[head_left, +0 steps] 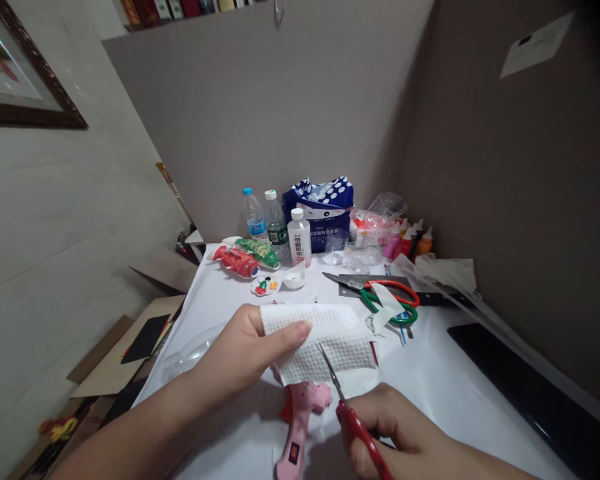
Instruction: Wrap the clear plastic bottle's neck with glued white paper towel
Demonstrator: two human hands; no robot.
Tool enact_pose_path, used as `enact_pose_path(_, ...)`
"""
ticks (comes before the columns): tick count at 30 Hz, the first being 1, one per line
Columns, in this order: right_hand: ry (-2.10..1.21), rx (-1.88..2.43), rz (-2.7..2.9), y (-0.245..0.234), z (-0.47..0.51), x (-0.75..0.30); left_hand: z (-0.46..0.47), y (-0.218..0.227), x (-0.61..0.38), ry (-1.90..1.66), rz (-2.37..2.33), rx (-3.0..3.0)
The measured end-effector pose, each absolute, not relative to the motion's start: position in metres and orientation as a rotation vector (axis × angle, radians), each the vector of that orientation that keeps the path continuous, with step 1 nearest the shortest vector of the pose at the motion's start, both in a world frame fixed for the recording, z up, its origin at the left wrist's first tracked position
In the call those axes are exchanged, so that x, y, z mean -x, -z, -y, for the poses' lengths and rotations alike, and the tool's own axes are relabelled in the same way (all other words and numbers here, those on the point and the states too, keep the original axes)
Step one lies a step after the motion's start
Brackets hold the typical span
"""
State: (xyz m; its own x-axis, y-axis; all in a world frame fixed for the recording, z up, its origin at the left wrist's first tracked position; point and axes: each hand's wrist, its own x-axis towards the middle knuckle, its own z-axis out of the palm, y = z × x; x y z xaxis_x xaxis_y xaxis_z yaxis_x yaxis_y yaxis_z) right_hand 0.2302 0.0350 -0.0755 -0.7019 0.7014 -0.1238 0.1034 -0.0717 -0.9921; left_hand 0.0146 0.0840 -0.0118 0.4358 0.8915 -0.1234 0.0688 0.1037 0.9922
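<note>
My left hand (260, 343) pinches a white, textured paper towel (325, 327) between thumb and fingers, holding it above the table. Red-handled scissors (353, 423) are in my right hand (395, 427), their blades pointing up and to the left in front of the towel. Whether the blades have cut into it I cannot tell. Below the towel lies a pink glue gun (297, 433) with a dark switch on its handle. Something red is partly hidden beside the glue gun.
Large shears with red and green handles (393, 303) lie right of the towel. Behind stand several bottles (300, 237), a blue package (325, 227) and paint bottles (407, 243). Fish-shaped red and green crafts (236, 261) and a paint palette (265, 285) lie at left. A black panel (525, 400) is at right.
</note>
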Motion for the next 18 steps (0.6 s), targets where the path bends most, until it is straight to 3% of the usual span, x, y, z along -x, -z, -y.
enact_pose_path(18, -1.789, 0.808, 1.689, 0.090, -0.034, -0.226, -0.077, -0.004, -0.026, -0.783, -1.116, -1.513)
